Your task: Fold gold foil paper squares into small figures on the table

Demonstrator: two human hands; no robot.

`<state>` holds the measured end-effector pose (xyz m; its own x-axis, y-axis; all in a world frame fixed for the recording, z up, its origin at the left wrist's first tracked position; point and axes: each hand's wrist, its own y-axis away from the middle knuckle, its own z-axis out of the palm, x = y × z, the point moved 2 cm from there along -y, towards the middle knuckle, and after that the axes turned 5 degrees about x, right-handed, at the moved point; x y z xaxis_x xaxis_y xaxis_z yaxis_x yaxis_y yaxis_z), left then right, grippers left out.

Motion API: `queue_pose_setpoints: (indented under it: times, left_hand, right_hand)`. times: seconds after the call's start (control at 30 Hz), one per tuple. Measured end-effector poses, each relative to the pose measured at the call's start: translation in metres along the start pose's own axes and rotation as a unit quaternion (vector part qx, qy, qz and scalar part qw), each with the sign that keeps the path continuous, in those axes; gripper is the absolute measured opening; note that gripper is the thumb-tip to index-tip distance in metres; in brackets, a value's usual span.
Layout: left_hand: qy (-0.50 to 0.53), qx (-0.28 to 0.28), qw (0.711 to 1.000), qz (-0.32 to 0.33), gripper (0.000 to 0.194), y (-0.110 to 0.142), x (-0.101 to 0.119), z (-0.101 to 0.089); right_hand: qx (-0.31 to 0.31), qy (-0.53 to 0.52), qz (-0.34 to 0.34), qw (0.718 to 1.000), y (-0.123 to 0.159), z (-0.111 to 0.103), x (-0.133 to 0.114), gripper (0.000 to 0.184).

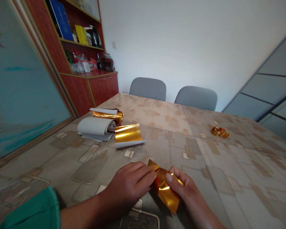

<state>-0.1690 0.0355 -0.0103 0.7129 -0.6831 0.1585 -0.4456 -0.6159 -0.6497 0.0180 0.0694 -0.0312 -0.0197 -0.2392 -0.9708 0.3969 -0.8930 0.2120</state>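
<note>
Just above the near part of the table, a sheet of gold foil paper (168, 194) is partly folded, with creases and a pointed lower corner. My left hand (134, 178) pinches its upper left side, the fingers bent over the edge. Along the right edge, my right hand (182, 184) grips the same sheet, thumb on top and fingers underneath. A single gold sheet with a curled white edge (128, 133) lies flat beyond my left hand. Several small folded gold pieces (220, 132) sit together at the far right.
A curled stack of white-backed sheets (95, 126) and a rolled gold bundle (107, 115) lie at the table's left. Two grey chairs (147, 88) (196, 97) stand behind the patterned table (162, 111). A red-brown cabinet (105, 84) is at the back left.
</note>
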Motion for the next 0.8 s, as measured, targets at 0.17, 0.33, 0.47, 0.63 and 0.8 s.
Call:
queue_pose_setpoints:
  times: [0.17, 0.33, 0.47, 0.63, 0.8]
  left_hand:
    - [0.097, 0.112, 0.986, -0.071, 0.021, -0.003, -0.013, -0.015]
    - [0.171, 0.162, 0.970, -0.068, 0.016, -0.001, -0.016, -0.016]
    - [0.238, 0.098, 0.966, 0.025, 0.020, 0.001, -0.011, -0.002]
    - [0.161, -0.008, 0.987, 0.009, 0.026, 0.000, -0.021, 0.012]
    - [0.128, -0.028, 0.990, -0.046, 0.030, 0.002, -0.016, -0.001]
  right_hand:
    - [-0.005, 0.119, -0.163, 0.979, 0.004, -0.014, -0.014, 0.042]
    - [-0.003, 0.389, -0.358, 0.849, 0.003, -0.013, -0.016, 0.063]
    - [-0.042, 0.423, -0.445, 0.788, 0.001, 0.001, -0.017, 0.011]
    - [-0.030, 0.506, -0.528, 0.681, 0.000, 0.008, -0.018, 0.033]
    - [0.038, 0.607, -0.499, 0.617, -0.004, 0.004, -0.011, 0.032]
